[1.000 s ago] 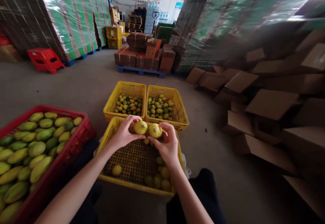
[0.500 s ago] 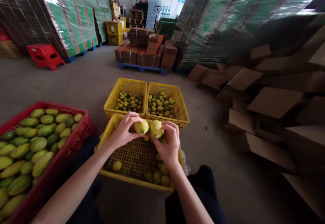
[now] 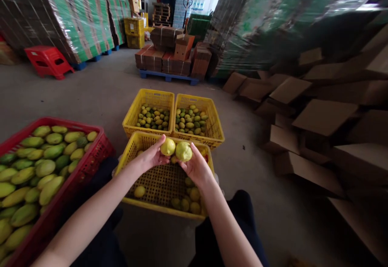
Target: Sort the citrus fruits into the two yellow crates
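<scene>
My left hand [image 3: 154,154] is closed on a yellow lemon [image 3: 167,147]. Close beside it, my right hand [image 3: 198,167] grips a second lemon [image 3: 184,151], greener and slightly larger. Both fruits are held over the far part of a yellow plastic crate [image 3: 160,211] between my knees. Inside that crate, a single lemon [image 3: 140,191] lies at the left and several lemons [image 3: 189,200] cluster at the right. My hands and forearms hide part of the crate's contents.
Two yellow crates [image 3: 148,94] [image 3: 198,99] holding yellow and green lemons stand just beyond. A red crate [image 3: 103,137] full of lemons is at my left. Cardboard boxes [image 3: 324,117] are heaped on the right. A red stool [image 3: 48,62] and a loaded blue pallet [image 3: 168,77] stand farther back.
Both lemons have turned in my fingers, and the right one shows a different, greener side. My fingers have shifted lower around the fruits. The view has tipped slightly downward.
</scene>
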Demonstrator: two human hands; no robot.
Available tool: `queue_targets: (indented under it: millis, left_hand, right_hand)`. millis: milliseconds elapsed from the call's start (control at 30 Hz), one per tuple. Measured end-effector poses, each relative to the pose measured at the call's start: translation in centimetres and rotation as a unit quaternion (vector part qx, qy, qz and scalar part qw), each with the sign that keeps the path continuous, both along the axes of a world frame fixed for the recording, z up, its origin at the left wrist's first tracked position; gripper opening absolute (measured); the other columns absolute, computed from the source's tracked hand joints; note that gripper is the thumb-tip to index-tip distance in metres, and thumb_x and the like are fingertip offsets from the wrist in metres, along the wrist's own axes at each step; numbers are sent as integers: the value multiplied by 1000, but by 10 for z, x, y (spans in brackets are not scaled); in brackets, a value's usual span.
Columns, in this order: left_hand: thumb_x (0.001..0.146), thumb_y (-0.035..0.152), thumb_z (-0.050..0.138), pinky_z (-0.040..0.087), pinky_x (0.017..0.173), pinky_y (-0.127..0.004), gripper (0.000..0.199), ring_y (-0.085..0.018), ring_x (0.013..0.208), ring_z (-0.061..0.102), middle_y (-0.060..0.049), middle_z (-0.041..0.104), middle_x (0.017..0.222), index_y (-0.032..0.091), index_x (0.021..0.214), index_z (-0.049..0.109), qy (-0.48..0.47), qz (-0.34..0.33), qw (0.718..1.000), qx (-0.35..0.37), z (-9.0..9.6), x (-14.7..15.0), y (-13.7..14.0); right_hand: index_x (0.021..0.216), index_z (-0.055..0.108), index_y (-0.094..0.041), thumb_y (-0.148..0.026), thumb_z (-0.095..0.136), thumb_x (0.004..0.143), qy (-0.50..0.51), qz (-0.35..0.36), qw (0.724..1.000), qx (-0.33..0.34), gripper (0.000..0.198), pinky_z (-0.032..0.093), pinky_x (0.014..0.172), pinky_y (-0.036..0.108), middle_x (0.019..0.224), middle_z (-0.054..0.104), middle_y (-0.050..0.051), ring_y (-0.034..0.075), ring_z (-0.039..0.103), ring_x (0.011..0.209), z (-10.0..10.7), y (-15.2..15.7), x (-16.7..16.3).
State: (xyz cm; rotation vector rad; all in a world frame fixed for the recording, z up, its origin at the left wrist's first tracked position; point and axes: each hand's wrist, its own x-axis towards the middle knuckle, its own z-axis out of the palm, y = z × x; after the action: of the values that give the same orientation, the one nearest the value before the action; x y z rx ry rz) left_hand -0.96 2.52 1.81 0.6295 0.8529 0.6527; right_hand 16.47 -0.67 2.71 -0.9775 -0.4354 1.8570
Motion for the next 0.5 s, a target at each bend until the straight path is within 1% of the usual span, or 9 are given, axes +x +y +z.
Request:
queue_targets:
  millis: [33, 100, 200, 233, 300, 367, 400, 433, 500]
  left_hand:
    - [74, 77, 53, 52, 57, -23, 64, -9, 46, 56, -1, 59, 54, 13, 75, 63, -7, -4, 1000, -25, 0, 1, -1]
    - [76, 77, 50, 53, 58, -23, 66, -9, 46, 56, -1, 58, 51, 13, 72, 63, -16, -8, 999, -50, -1, 3, -3]
    - [76, 74, 55, 54, 62, -25, 62, -9, 50, 58, -2, 63, 59, 13, 77, 64, -29, -8, 999, -45, -2, 4, -4]
    - [74, 71, 61, 55, 64, -25, 58, -10, 54, 60, -3, 66, 65, 13, 82, 65, -36, -2, 999, -33, -2, 4, -4]
    - [68, 60, 75, 56, 73, -28, 52, -12, 69, 65, -5, 71, 84, 16, 94, 65, -53, 25, 998, 12, -2, 3, -4]
    - [61, 49, 84, 55, 86, -32, 55, -16, 89, 67, -6, 69, 107, 20, 104, 64, -67, 59, 993, 74, 0, 1, -4]
    - [60, 45, 87, 53, 91, -34, 57, -18, 97, 65, -6, 67, 115, 21, 106, 64, -76, 68, 990, 98, 1, 0, -4]
    - [59, 42, 87, 52, 95, -35, 58, -19, 101, 64, -6, 66, 119, 21, 108, 64, -88, 70, 987, 112, 2, 0, -4]
    - [62, 39, 87, 51, 97, -36, 57, -20, 102, 65, -7, 66, 118, 20, 110, 64, -121, 68, 984, 108, 4, -1, -5]
  right_hand:
    - [86, 68, -18, -46, 75, 73, 13, 7, 1000, -11, 32, 56, 45, 18, 72, 74, 2, 12, 67, 53, -2, 1, 1]
    - [87, 69, -16, -49, 74, 74, 31, 16, 999, -19, 35, 54, 44, 17, 71, 74, 4, 11, 66, 50, -6, 3, 2]
    - [89, 69, -15, -49, 74, 74, 38, 19, 999, -17, 37, 55, 47, 17, 73, 74, 4, 11, 66, 52, -7, 3, 4]
    - [90, 69, -16, -47, 73, 75, 37, 13, 999, -14, 35, 56, 51, 18, 75, 74, 4, 11, 67, 54, -7, 2, 5]
    - [91, 69, -20, -43, 74, 75, 33, -12, 999, 11, 28, 58, 59, 20, 81, 75, 2, 12, 69, 63, -4, 1, 6]
    - [92, 68, -24, -36, 77, 72, 28, -41, 997, 59, 25, 57, 66, 21, 89, 75, -1, 12, 69, 73, -1, -1, 7]
    - [93, 68, -25, -33, 79, 69, 24, -49, 995, 85, 27, 57, 68, 21, 92, 75, -2, 12, 69, 77, 1, -2, 8]
    - [95, 68, -26, -30, 80, 67, 21, -53, 992, 109, 30, 56, 68, 21, 95, 74, -2, 12, 68, 79, 3, -3, 8]
    - [99, 68, -26, -26, 81, 65, 21, -52, 989, 139, 36, 55, 69, 22, 100, 74, -2, 13, 68, 83, 5, -4, 9]
